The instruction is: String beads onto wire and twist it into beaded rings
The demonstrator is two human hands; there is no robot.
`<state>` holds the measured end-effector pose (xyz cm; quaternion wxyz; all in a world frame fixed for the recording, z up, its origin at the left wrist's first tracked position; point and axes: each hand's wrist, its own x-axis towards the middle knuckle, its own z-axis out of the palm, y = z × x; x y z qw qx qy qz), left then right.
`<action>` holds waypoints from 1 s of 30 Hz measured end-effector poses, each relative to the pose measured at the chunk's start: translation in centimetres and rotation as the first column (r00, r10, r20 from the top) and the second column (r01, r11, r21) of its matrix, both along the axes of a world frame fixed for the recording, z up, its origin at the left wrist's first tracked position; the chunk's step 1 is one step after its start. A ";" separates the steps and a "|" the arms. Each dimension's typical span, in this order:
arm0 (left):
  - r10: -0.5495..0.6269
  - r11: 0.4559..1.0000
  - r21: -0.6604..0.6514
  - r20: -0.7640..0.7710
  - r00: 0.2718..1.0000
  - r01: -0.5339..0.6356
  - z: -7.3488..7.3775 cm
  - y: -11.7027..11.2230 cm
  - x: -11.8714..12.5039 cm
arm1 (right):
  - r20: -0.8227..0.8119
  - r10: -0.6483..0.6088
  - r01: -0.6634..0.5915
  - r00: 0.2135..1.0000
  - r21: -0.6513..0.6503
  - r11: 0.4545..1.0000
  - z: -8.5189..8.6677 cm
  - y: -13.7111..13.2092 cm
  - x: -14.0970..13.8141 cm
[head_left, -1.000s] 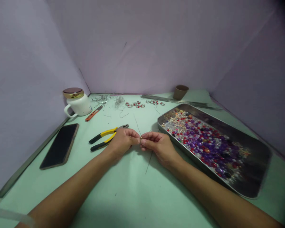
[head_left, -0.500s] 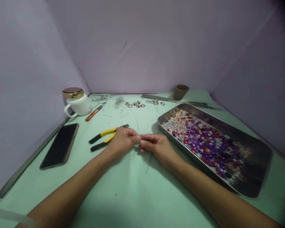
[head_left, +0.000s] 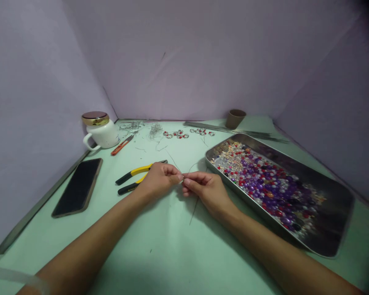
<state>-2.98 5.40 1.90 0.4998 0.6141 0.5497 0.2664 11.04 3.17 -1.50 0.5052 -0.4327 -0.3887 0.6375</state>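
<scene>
My left hand (head_left: 163, 178) and my right hand (head_left: 204, 186) meet at the fingertips over the middle of the table. Both are closed in a pinch on thin wire (head_left: 173, 159), whose ends stick out above and below the fingers. A tiny piece at the fingertips is too small to make out. Just behind my left hand lie pliers (head_left: 132, 175) with yellow and black handles, partly hidden by that hand. To the right of my right hand stands a metal tray (head_left: 326, 192) filled with purple, red, white and gold beads (head_left: 264, 184).
At the left are a phone (head_left: 78, 187), a white lidded mug (head_left: 103, 135) and orange snips (head_left: 122, 145). Along the back lie wire scraps (head_left: 155, 130), red-beaded wire rings (head_left: 176, 134), a bundle of straight wires (head_left: 255, 134) and a brown cup (head_left: 235, 119).
The wire's upper end has swung to the left, and another strand now curves up above my right hand. Both hands stay pinched together at nearly the same spot.
</scene>
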 end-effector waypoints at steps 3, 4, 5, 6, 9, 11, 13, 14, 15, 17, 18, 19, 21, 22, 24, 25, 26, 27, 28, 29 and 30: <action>-0.030 0.999 -0.011 0.045 0.999 0.030 -0.2 0.0 -0.1 | 0.017 -0.012 0.012 1.000 -0.001 1.000 -0.1 0.2 0.1; -0.036 0.999 -0.016 0.054 0.998 0.036 -0.3 0.1 -0.1 | 0.025 -0.007 0.007 1.000 0.003 1.000 -0.2 0.2 0.1; -0.032 0.999 -0.027 0.064 0.997 0.034 -0.3 0.1 0.0 | 0.030 -0.001 0.001 1.000 0.008 1.000 -0.3 0.2 0.1; -0.016 0.999 -0.049 0.076 0.997 0.020 -0.4 0.1 0.0 | 0.033 0.004 -0.004 0.999 0.013 1.000 -0.3 0.2 0.1; 0.080 0.991 -0.111 0.084 0.993 -0.070 -0.4 0.2 0.3 | 0.021 0.012 -0.012 1.000 0.008 1.000 -0.4 0.1 0.0; 0.112 0.991 -0.087 0.066 0.992 -0.106 -0.3 0.3 0.3 | -0.003 0.031 -0.031 1.000 -0.021 0.999 -0.3 0.0 -0.1; 0.104 0.994 -0.034 0.045 0.994 -0.102 -0.2 0.3 0.2 | -0.019 0.076 -0.077 0.997 -0.057 0.995 -0.3 0.0 0.0; 0.091 0.996 -0.010 0.037 0.995 -0.090 -0.2 0.3 0.2 | -0.022 0.103 -0.104 0.994 -0.074 0.992 -0.3 0.1 0.0; 0.078 0.997 0.011 0.029 0.996 -0.079 -0.2 0.3 0.1 | -0.024 0.123 -0.124 0.992 -0.088 0.988 -0.3 0.1 0.0; 0.064 0.997 0.048 0.024 0.998 -0.065 -0.1 0.3 0.0 | -0.030 0.127 -0.129 0.991 -0.107 0.986 -0.3 0.1 0.0; 0.063 0.996 0.063 0.030 0.998 -0.065 -0.1 0.2 0.1 | -0.039 0.108 -0.112 0.993 -0.109 0.988 -0.4 0.1 0.0; 0.068 0.995 0.075 0.044 0.997 -0.071 -0.1 0.1 0.2 | -0.055 0.077 -0.083 0.996 -0.106 0.991 -0.4 0.0 -0.1; 0.085 0.992 0.085 0.097 0.992 -0.094 -0.2 -0.1 0.4 | -0.096 0.008 -0.016 0.995 -0.087 0.996 -0.4 -0.2 -0.3; 0.092 0.991 0.081 0.132 0.987 -0.103 -0.2 -0.1 0.5 | -0.116 -0.022 0.014 0.993 -0.076 0.997 -0.4 -0.4 -0.4; 0.096 0.992 0.063 0.191 0.977 -0.110 -0.2 -0.3 0.7 | -0.150 -0.071 0.061 0.986 -0.073 0.995 -0.4 -0.6 -0.6; 0.094 0.993 0.057 0.195 0.976 -0.107 -0.2 -0.3 0.7 | -0.163 -0.081 0.068 0.983 -0.084 0.994 -0.4 -0.7 -0.6; 0.091 0.993 0.059 0.178 0.980 -0.103 -0.1 -0.3 0.6 | -0.175 -0.075 0.058 0.982 -0.101 0.993 -0.4 -0.8 -0.7; 0.085 0.993 0.068 0.144 0.986 -0.095 0.0 -0.2 0.5 | -0.182 -0.058 0.037 0.982 -0.115 0.993 -0.4 -0.8 -0.7; 0.079 0.993 0.081 0.102 0.992 -0.087 0.1 -0.1 0.3 | -0.185 -0.028 0.005 0.982 -0.123 0.992 -0.5 -0.7 -0.6; 0.073 0.993 0.092 0.062 0.995 -0.078 0.2 0.0 0.2 | -0.181 0.008 -0.031 0.983 -0.121 0.992 -0.5 -0.7 -0.6; 0.065 0.993 0.097 0.031 0.997 -0.068 0.3 0.1 0.0 | -0.170 0.041 -0.060 0.985 -0.107 0.992 -0.5 -0.6 -0.5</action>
